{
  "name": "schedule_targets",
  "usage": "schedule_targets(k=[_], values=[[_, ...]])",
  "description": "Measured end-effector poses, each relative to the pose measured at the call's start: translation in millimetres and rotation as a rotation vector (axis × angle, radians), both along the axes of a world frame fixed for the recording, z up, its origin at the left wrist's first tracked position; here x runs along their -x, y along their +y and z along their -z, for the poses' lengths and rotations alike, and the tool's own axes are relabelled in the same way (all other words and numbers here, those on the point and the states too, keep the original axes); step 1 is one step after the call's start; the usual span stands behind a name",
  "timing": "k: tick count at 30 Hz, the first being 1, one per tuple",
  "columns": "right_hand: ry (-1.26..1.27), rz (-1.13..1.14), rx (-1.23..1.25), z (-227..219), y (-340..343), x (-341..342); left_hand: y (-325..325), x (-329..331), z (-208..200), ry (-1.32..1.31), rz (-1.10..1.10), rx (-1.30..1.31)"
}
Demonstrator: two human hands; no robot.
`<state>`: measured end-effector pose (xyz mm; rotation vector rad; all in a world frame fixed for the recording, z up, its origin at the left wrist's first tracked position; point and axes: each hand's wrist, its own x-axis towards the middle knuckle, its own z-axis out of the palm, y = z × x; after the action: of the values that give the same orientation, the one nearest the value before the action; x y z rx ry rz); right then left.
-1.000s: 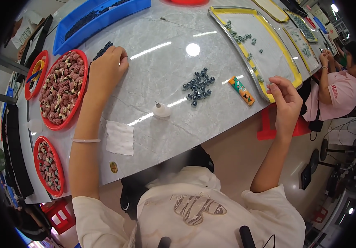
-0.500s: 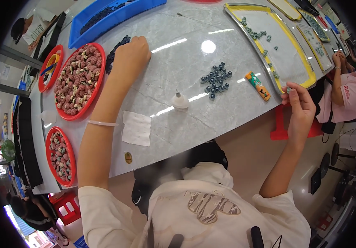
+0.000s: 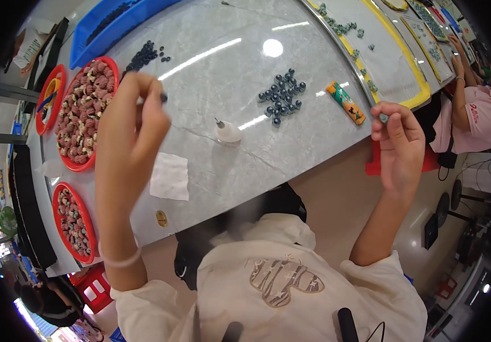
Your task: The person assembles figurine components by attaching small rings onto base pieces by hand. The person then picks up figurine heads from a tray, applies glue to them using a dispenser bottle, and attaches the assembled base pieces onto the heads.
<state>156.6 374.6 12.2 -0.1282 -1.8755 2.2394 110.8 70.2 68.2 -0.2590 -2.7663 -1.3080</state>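
My left hand (image 3: 134, 122) is raised over the left side of the table, its fingertips pinching a small dark bead (image 3: 163, 98). Behind it lies a loose pile of dark beads (image 3: 143, 57). At the table's right edge, my right hand (image 3: 400, 139) holds a small grey-green piece (image 3: 383, 118) between thumb and fingers. Between the hands stands a white squeeze bottle (image 3: 228, 132) with a thin metal tip. Right of the bottle is a cluster of shiny dark balls (image 3: 282, 94). An orange and green packet (image 3: 346, 104) lies nearest to my right hand.
Red baskets of pinkish, berry-shaped pieces line the left side, one large (image 3: 116, 74) and one smaller (image 3: 93, 236). A blue tray (image 3: 76, 48) stands at the far left. A yellow-edged tray (image 3: 419, 94) with grey-green pieces is at right. A white cloth (image 3: 169, 176) lies near the front.
My left hand has come back from the pile of dark beads toward me, with a bead now showing at its fingertips. My right hand has turned slightly, still pinching its piece.
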Motion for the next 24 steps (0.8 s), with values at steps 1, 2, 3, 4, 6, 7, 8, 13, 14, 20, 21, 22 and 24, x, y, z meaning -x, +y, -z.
schedule_targets(k=[1, 2, 3, 4, 6, 7, 8, 13, 14, 20, 21, 22, 24], values=[[0.037, -0.014, 0.013, 0.0, -9.1, 0.9, 5.6, -20.8, 3.7, 0.013, 0.060, -0.127], [0.084, -0.072, 0.043, -5.2, -24.2, 6.9, 3.7, -45.7, -2.1, 0.042, 0.075, -0.239], [0.129, -0.139, 0.050, -4.9, -31.5, 10.7, 7.7, -60.0, 4.2, 0.010, 0.094, -0.305], [0.117, -0.148, 0.048, -6.4, -40.0, 13.9, 10.6, -70.1, 8.7, -0.022, 0.104, -0.363], [0.198, -0.364, 0.190, -10.9, -55.8, 18.2, 17.6, -72.9, 15.9, -0.016, 0.135, -0.395], [0.188, -0.377, 0.189, -14.3, -65.6, 17.3, 20.6, -75.0, 18.3, 0.002, 0.170, -0.424], [0.224, -0.415, 0.111, -17.9, -76.3, 14.6, 22.4, -73.8, 21.4, -0.003, 0.157, -0.428], [0.304, -0.570, 0.089, -24.5, -104.4, -0.3, 28.4, -71.5, 28.0, 0.142, 0.274, -0.393], [0.296, -0.571, 0.083, -22.4, -108.1, -0.4, 27.1, -71.0, 30.3, 0.225, 0.302, -0.357], [0.513, -0.594, -0.110, -18.9, -122.3, 0.4, 20.3, -75.0, 32.3, 0.316, 0.233, -0.319], [0.486, -0.591, -0.096, -20.7, -124.5, -1.1, 18.9, -75.5, 32.6, 0.315, 0.225, -0.324], [0.460, -0.587, -0.081, -21.4, -126.6, -2.1, 17.3, -75.7, 33.4, 0.352, 0.205, -0.300], [0.435, -0.599, -0.095, -21.8, -129.9, -2.6, 14.3, -75.9, 34.6, 0.389, 0.179, -0.276]])
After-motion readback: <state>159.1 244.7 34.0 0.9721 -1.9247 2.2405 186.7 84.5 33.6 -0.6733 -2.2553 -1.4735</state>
